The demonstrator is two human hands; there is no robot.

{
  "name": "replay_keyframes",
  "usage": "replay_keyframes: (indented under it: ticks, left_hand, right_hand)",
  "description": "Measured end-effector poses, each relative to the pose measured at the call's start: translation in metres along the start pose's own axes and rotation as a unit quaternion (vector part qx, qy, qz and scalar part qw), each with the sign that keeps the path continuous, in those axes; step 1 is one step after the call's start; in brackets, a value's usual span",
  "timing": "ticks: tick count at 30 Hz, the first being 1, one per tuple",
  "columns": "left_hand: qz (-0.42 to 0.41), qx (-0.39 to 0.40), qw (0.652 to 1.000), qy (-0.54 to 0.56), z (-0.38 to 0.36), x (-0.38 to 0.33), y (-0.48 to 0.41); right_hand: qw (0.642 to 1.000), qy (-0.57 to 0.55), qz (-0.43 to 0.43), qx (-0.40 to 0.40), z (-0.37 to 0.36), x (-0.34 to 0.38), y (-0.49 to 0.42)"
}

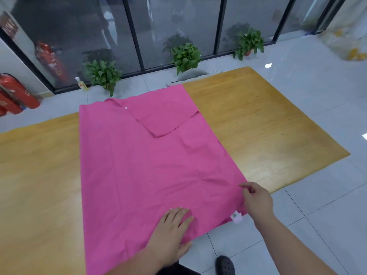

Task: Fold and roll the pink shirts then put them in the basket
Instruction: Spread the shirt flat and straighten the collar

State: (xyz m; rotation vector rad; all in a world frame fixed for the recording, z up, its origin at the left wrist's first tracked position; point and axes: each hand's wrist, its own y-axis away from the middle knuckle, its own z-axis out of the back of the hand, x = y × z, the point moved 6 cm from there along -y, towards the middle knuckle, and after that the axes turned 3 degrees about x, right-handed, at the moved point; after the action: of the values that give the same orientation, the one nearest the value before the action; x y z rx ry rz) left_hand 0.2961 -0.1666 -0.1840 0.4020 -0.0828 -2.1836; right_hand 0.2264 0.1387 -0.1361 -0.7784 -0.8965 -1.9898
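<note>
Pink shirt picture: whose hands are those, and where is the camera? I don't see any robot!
There is no robot here, just a person folding laundry. The camera sits on the person's head and looks down, so you see their own arms reaching in from the bottom. A pink shirt lies spread on a wooden table, with one sleeve folded inward. The left hand presses flat on the shirt near its bottom edge. The right hand pinches the shirt's side edge, close to a small white tag. Behind the table, potted plants stand on the floor by glass walls, and red fire extinguishers are on the left. No basket shows in this picture.
</note>
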Motion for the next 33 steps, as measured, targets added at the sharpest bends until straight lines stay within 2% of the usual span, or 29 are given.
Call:
replay_keyframes:
  ticks: [3,6,9,13,16,20,24,26,28,31,33]
  left_hand:
    - [0.045,-0.003,0.999,-0.008,0.001,-0.008,0.002]
    - [0.115,-0.003,0.993,-0.011,-0.002,-0.015,0.000]
    - [0.175,-0.038,0.984,-0.026,-0.004,-0.024,-0.001]
    - [0.227,-0.109,0.967,-0.039,-0.009,-0.038,0.005]
    - [0.261,-0.162,0.951,-0.013,-0.011,-0.050,0.011]
    - [0.327,-0.213,0.920,0.044,-0.019,-0.072,0.017]
    - [0.397,-0.246,0.872,0.147,-0.031,-0.092,0.022]
    - [0.448,-0.273,0.819,0.231,-0.035,-0.096,0.025]
    - [0.504,-0.311,0.735,0.329,-0.042,-0.094,0.030]
    - [0.575,-0.355,0.562,0.477,-0.062,-0.089,0.037]
    - [0.578,-0.398,0.435,0.564,-0.072,-0.088,0.036]
  right_hand:
    - [0.991,-0.119,0.045,-0.034,0.026,0.013,0.004]
    - [0.995,-0.096,0.025,-0.001,0.036,-0.018,0.003]
    - [0.995,-0.052,-0.026,0.082,0.033,-0.059,-0.006]
    - [0.987,-0.104,-0.040,0.113,0.039,-0.073,-0.019]
    - [0.986,-0.120,-0.023,0.109,0.047,-0.078,-0.022]
    - [0.987,-0.092,-0.048,0.119,0.047,-0.097,-0.027]
    - [0.976,-0.090,-0.084,0.182,0.038,-0.105,-0.026]
    - [0.960,-0.131,-0.125,0.214,0.032,-0.109,-0.026]
    - [0.948,-0.167,-0.139,0.232,0.029,-0.109,-0.025]
    - [0.946,-0.194,-0.134,0.221,0.035,-0.107,-0.024]
    - [0.949,-0.200,-0.119,0.212,0.040,-0.102,-0.023]
